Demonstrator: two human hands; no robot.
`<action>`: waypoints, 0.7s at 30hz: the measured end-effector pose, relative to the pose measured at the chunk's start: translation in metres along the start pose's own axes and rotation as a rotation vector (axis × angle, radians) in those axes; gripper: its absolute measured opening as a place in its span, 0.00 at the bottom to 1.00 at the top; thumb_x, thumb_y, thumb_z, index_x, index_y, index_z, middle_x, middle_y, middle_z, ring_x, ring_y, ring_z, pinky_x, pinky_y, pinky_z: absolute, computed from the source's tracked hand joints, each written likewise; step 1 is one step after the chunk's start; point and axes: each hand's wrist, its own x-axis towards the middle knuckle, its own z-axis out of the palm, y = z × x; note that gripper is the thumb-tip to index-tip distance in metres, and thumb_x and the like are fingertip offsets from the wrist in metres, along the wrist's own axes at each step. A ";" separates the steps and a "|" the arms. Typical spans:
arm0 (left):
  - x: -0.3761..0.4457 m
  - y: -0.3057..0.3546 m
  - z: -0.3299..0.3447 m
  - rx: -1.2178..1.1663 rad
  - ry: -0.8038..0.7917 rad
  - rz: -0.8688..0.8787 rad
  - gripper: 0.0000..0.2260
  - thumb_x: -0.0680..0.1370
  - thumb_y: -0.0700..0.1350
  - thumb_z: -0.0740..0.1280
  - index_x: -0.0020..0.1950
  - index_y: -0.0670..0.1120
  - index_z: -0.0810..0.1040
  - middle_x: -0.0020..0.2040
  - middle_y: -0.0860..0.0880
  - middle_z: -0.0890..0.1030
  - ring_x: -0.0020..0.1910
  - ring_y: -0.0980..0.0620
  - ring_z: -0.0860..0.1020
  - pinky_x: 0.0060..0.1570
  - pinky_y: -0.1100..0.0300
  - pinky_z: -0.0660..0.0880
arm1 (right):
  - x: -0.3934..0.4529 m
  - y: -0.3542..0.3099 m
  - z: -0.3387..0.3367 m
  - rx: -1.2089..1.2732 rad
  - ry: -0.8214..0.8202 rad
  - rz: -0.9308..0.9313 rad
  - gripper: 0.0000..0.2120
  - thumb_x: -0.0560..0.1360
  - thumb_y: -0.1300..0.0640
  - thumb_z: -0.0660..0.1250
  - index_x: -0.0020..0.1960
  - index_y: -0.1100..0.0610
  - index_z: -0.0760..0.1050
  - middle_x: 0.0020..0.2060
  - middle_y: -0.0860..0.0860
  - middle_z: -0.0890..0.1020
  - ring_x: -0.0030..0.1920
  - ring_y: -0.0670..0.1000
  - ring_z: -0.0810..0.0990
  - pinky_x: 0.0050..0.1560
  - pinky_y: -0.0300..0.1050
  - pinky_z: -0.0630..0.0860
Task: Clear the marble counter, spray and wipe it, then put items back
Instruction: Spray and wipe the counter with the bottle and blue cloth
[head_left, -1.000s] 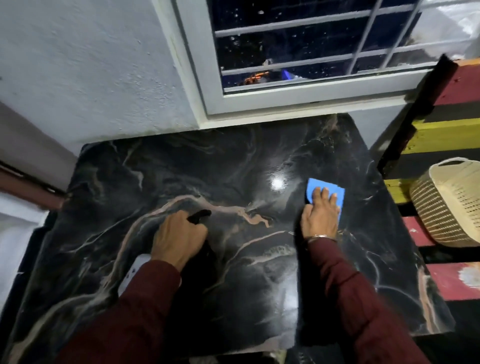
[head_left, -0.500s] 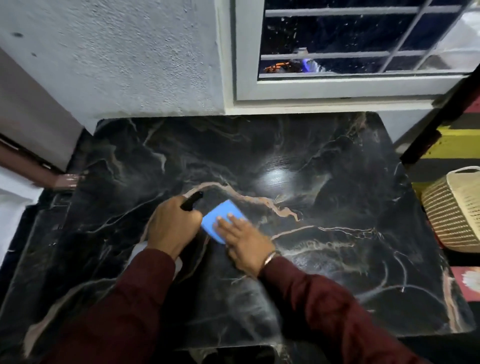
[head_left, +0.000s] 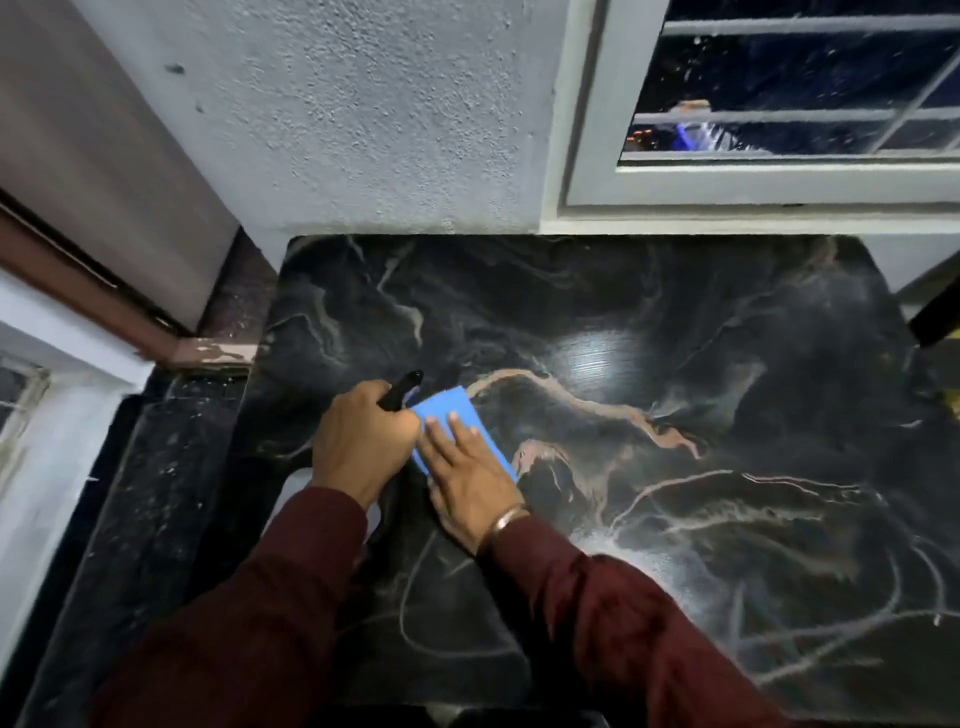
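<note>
The black marble counter (head_left: 675, 322) with pale and orange veins fills the view. My right hand (head_left: 467, 478) lies flat with spread fingers on a blue cloth (head_left: 452, 415), pressing it onto the counter left of centre. My left hand (head_left: 358, 441) sits right beside it, shut on a spray bottle whose black nozzle (head_left: 402, 387) sticks out past the knuckles; the white bottle body is mostly hidden under the hand and sleeve. The two hands touch.
A rough white wall (head_left: 363, 114) and a barred window (head_left: 779, 104) back the counter. A lower dark speckled ledge (head_left: 156, 493) and a brown frame (head_left: 93, 291) lie to the left. A wet sheen (head_left: 649, 561) covers the counter's right side.
My right hand swept the blue cloth from the counter's right side leftward until it met my left hand. The left hand kept hold of the spray bottle. The view shifted left.
</note>
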 end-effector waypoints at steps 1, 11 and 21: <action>0.001 -0.002 -0.003 -0.007 0.019 0.007 0.10 0.68 0.50 0.62 0.37 0.43 0.74 0.42 0.37 0.83 0.45 0.33 0.79 0.42 0.49 0.75 | -0.014 0.000 0.000 -0.008 -0.034 -0.081 0.30 0.72 0.52 0.53 0.73 0.58 0.63 0.72 0.56 0.67 0.71 0.61 0.65 0.70 0.58 0.63; 0.017 -0.048 -0.019 0.012 0.076 -0.112 0.05 0.73 0.41 0.64 0.37 0.45 0.77 0.36 0.45 0.77 0.35 0.43 0.73 0.40 0.52 0.70 | 0.068 0.101 -0.024 -0.036 0.173 0.322 0.32 0.73 0.51 0.46 0.70 0.67 0.66 0.68 0.66 0.69 0.67 0.71 0.66 0.67 0.64 0.63; 0.010 -0.061 -0.011 0.041 0.206 -0.166 0.03 0.72 0.42 0.65 0.41 0.46 0.78 0.39 0.45 0.78 0.42 0.39 0.76 0.43 0.52 0.72 | 0.014 0.041 -0.006 -0.042 -0.014 -0.541 0.27 0.76 0.55 0.56 0.74 0.59 0.62 0.73 0.56 0.65 0.74 0.58 0.60 0.74 0.51 0.55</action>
